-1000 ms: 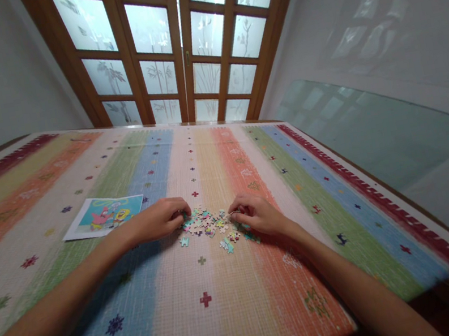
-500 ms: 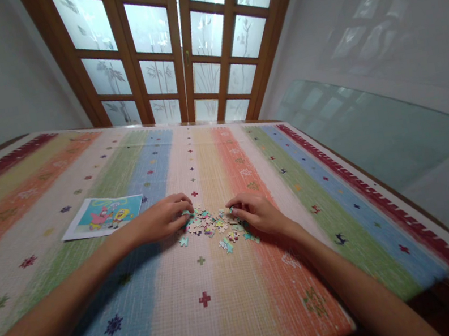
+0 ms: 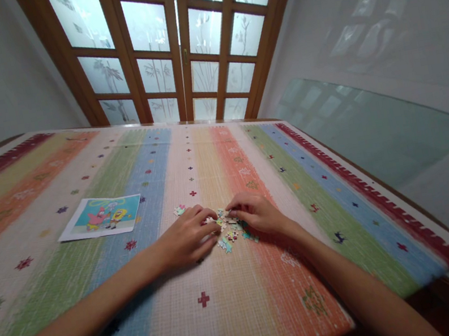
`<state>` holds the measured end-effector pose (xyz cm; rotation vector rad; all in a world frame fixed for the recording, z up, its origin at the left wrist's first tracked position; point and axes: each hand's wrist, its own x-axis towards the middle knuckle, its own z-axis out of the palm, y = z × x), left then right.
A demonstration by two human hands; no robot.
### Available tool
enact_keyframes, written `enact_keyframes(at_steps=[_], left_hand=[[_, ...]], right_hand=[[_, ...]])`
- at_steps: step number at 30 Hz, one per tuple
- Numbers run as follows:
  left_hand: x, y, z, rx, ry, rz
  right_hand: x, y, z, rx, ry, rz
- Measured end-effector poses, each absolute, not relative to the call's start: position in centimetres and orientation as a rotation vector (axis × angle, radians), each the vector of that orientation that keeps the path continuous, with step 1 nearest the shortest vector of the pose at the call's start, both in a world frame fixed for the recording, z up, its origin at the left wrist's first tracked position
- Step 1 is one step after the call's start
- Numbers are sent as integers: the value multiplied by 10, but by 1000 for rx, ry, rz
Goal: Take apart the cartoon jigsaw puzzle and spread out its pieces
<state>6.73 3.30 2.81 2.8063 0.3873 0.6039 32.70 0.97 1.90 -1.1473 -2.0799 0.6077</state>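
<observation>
Both forearms are in from the near edge, meeting mid-table. The left hand [image 3: 187, 240] lies palm down on the left part of the puzzle pieces [image 3: 230, 231], fingers stretched out & loosely side by side, tips pointing right into the heap; it covers some pcs, nothing visibly pinched. The right hand [image 3: 258, 215] sits just across, knuckles up, fingers bent, thumb & forefinger tips drawn together at the far edge of the heap. Whether a piece sits btwn them is too small to tell. The two hands' fingertips are nearly touching over the pile. The pile itself is small, a loose scatter of pale, teal & pink bits on the cream/orange stripes, approx centre of the table [image 3: 439, 292], w/ a few pcs peeking out below & btwn the hands. One stray piece [image 3: 179, 210] lies apart, just beyond the left hand's knuckles. Further left, well apart from the pile, a picture card [image 3: 101, 216] lies flat: cartoon figures on a blue ground, white border. A striped cloth [image 3: 215, 318] covers the top: red, green, blue, cream, orange bands w/ little cross motifs. Behind, a wooden door [image 3: 169, 45] w/ frosted panes; at right, a glass sheet [image 3: 373, 131] leans on the wall.
</observation>
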Motion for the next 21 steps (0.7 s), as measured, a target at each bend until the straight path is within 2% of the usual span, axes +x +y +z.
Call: enact_keyframes(at_steps=[13,21], left_hand=[[71,24,16,2788,369,551],[78,15,19,2779,356,513]], right_hand=[[324,9,19,-1244,-2055,629],[326,12,18,-1114,-2062,536]])
